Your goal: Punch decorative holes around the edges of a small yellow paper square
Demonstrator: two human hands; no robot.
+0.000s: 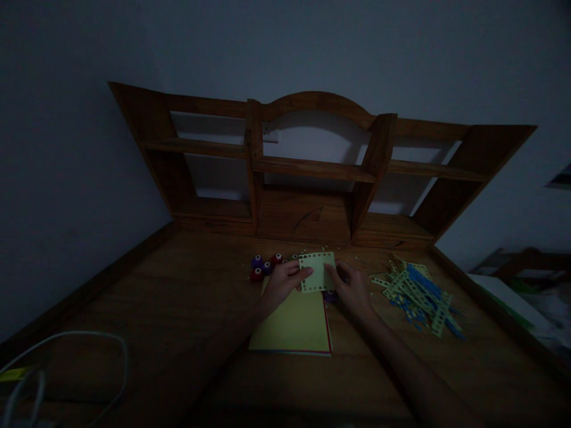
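Note:
Between my two hands a pale yellow piece of paper is held up, with punched holes along its top and bottom edges and down its left side. My left hand pinches its left side, thumb on the front. On the right side, my right hand grips it with the thumb on the face. A stack of yellow paper lies on the desk beneath, with a red sheet showing along its right edge. Several small red and purple craft punches stand behind my left hand.
To the right lies a heap of punched yellow and blue paper strips with small scraps. A wooden shelf unit backs the desk. A white cable curves across the left front, near a yellow item.

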